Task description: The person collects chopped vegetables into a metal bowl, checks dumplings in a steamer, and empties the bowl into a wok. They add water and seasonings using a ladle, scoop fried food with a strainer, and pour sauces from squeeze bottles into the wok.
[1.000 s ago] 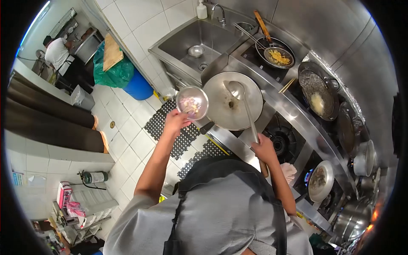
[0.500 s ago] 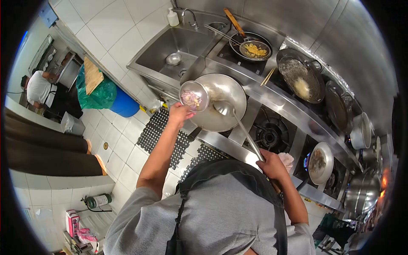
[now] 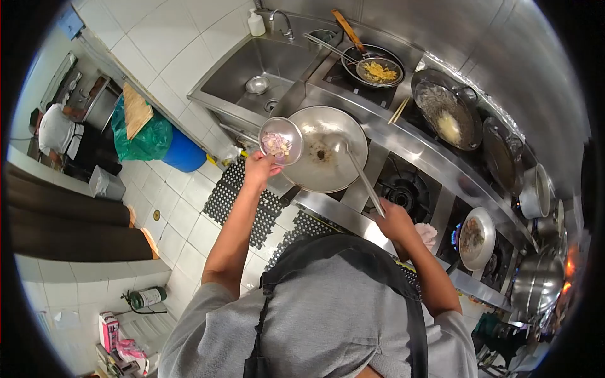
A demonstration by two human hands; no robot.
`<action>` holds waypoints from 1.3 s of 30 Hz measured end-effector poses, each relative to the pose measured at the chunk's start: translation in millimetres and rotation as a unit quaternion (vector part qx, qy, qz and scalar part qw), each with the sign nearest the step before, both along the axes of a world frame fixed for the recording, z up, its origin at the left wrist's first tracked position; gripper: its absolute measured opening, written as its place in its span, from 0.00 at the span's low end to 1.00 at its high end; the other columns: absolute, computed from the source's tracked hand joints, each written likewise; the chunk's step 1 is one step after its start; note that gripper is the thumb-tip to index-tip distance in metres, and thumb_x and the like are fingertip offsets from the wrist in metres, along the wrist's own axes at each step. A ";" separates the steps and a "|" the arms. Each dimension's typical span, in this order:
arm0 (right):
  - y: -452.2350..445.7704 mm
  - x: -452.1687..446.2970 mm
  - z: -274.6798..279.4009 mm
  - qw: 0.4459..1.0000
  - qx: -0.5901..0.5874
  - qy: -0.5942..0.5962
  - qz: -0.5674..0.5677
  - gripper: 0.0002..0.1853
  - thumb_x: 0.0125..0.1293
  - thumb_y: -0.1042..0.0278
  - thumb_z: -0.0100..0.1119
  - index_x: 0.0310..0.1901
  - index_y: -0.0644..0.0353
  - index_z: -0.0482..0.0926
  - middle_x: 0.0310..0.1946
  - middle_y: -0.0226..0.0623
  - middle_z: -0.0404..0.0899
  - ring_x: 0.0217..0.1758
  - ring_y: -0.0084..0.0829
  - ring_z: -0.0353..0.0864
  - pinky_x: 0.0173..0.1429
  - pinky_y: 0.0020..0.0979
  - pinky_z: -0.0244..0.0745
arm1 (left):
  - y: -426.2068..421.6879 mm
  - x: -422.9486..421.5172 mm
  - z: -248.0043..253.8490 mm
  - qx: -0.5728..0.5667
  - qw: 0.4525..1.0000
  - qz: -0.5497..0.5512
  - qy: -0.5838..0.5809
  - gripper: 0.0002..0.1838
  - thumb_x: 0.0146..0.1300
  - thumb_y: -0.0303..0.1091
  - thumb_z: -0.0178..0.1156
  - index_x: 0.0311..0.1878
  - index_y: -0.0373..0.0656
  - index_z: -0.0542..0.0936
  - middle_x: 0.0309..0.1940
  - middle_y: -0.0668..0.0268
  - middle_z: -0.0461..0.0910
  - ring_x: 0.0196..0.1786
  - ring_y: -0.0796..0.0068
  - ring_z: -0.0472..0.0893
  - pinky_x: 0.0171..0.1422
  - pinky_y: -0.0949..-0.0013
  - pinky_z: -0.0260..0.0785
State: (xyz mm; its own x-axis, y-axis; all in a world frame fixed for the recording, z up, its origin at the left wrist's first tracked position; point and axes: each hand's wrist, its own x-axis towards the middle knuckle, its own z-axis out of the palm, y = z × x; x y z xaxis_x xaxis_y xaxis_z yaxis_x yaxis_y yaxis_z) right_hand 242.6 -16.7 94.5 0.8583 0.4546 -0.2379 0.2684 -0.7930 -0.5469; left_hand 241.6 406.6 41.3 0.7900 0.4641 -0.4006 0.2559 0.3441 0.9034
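With the left hand's (image 3: 260,169) fingers closed on the near side of a bowl (image 3: 294,133) of chopped pieces (image 3: 275,144) and the right hand (image 3: 396,223) wrapped round a ladle (image 3: 364,179) reaching into the wok (image 3: 331,176) ahead between them, a level bowl seems the surest guard against spills

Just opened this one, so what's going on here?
Someone is at a stove. The left hand holds a small metal bowl of chopped pinkish pieces beside the wok. The right hand grips a long ladle, its head at the wok. The pieces are in the bowl. To the right, a pan sits by a blue flame.
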 end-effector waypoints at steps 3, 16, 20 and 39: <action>-24.0 -22.6 24.0 0.999 -0.014 0.028 0.030 0.29 0.58 0.66 0.61 0.64 0.63 0.76 0.42 0.65 0.83 0.47 0.63 0.84 0.55 0.53 0.78 | -0.6 -0.3 -5.4 0.047 0.999 -0.013 -0.007 0.05 0.64 0.27 0.64 0.42 0.39 0.81 0.37 0.60 0.89 0.32 0.70 0.89 0.34 0.72 0.80; 8.1 -30.4 75.8 0.998 -0.058 -0.037 -0.001 0.29 0.61 0.67 0.60 0.66 0.65 0.74 0.42 0.63 0.84 0.47 0.61 0.84 0.55 0.55 0.78 | -51.0 47.9 -6.4 0.641 0.761 -0.071 -0.075 0.04 0.58 0.27 0.63 0.34 0.38 0.79 0.77 0.49 0.63 0.43 0.45 0.87 0.45 0.50 0.82; -6.8 -38.5 82.5 0.995 -0.101 -0.027 0.000 0.29 0.61 0.67 0.60 0.65 0.66 0.74 0.42 0.63 0.84 0.47 0.59 0.85 0.55 0.55 0.78 | -54.3 57.5 -6.5 0.638 0.760 -0.064 -0.107 0.06 0.56 0.27 0.66 0.36 0.41 0.79 0.80 0.53 0.60 0.45 0.47 0.87 0.44 0.50 0.82; 49.9 -1.4 -11.5 0.993 -0.035 -0.114 -0.012 0.30 0.61 0.69 0.61 0.67 0.63 0.72 0.37 0.60 0.84 0.39 0.60 0.85 0.49 0.55 0.80 | 33.3 -11.6 -14.0 0.034 0.979 0.174 -0.100 0.03 0.61 0.24 0.62 0.35 0.42 0.77 0.29 0.68 0.82 0.27 0.77 0.82 0.26 0.74 0.71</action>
